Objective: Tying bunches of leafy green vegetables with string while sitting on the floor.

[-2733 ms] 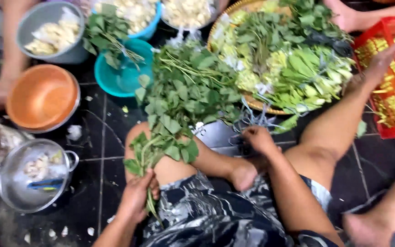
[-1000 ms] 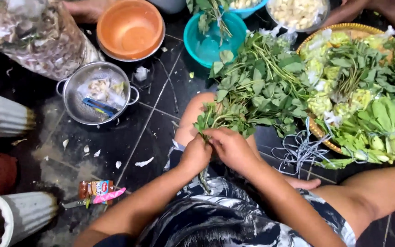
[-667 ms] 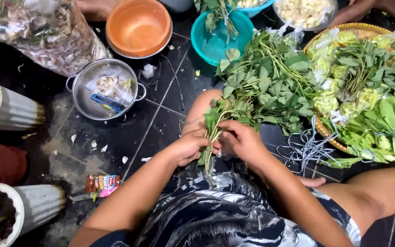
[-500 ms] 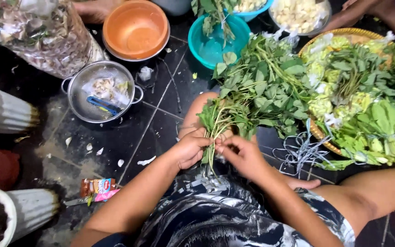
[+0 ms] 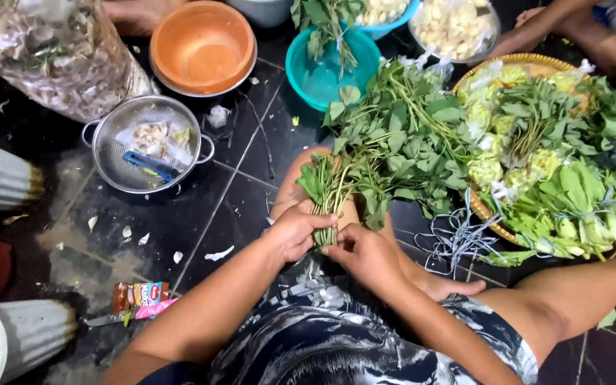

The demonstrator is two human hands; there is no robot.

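A: Since half a second ago our right hand (image 5: 367, 254) has slid back in under the stems, and the bunch of leafy greens (image 5: 331, 187) has barely shifted; the view has hardly moved.

B: Agreed. Our left hand (image 5: 295, 229) is curled tight around the lower stems, fingers wrapped over them from the left.

A: And the right hand is partly closed, fingertips pinching the stem ends just below the left hand's grip. Both hands touch the bunch and nearly touch each other.

B: The bunch lies over our bent knee, above our patterned lap. Its long axis runs almost straight away from us, stem ends toward us, leaves pointing away and leaning a little left.

A: Its leaves meet the big pile of greens (image 5: 408, 135) on the dark tiled floor (image 5: 237, 207). A tangle of pale string (image 5: 458, 239) lies just right of our hands.

B: Farther left sits the metal colander (image 5: 147, 153), beyond it the orange bowl (image 5: 203, 46) and teal bowl (image 5: 329, 71).
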